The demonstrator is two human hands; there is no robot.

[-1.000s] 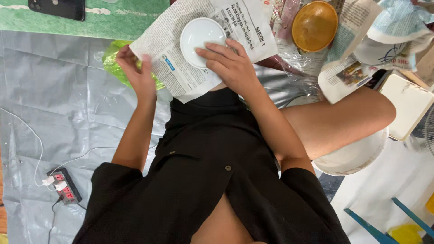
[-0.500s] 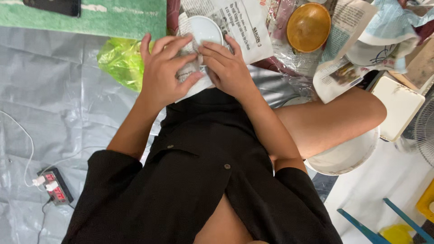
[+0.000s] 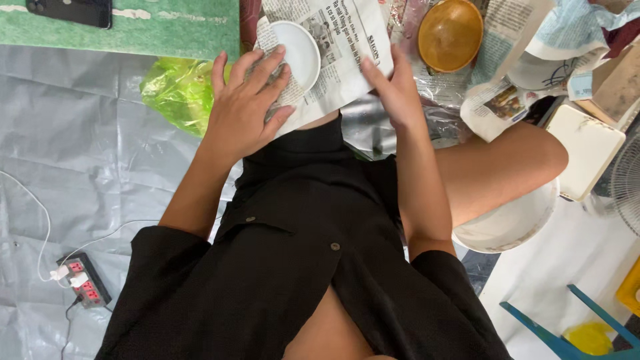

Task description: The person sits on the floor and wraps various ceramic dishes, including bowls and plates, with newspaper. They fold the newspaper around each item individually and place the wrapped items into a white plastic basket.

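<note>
1. We are folding a newspaper sheet (image 3: 333,47) around a white bowl (image 3: 297,50); the bowl is lying on the sheet just past our lap, its open face still mostly uncovered.
2. Our left hand (image 3: 247,110) is lying flat with fingers spread, pressing a folded edge of the paper onto the bowl's near rim.
3. Our right hand (image 3: 395,90) is resting on the sheet's right edge, fingers straight and close together, gripping nothing that we can see.
4. Progress, as we are judging it: one flap is over, the rest of the sheet is lying open, so most of the wrapping is left.
5. An orange bowl (image 3: 450,33) is sitting unwrapped on clear plastic, right of the sheet.
6. More printed newspaper (image 3: 507,100), one piece with a small colour photo, is piling up at far right.
7. A crumpled green plastic bag (image 3: 177,90) is lying left of our hand; a flat cream box (image 3: 587,150) is sitting beside our knee.
</note>
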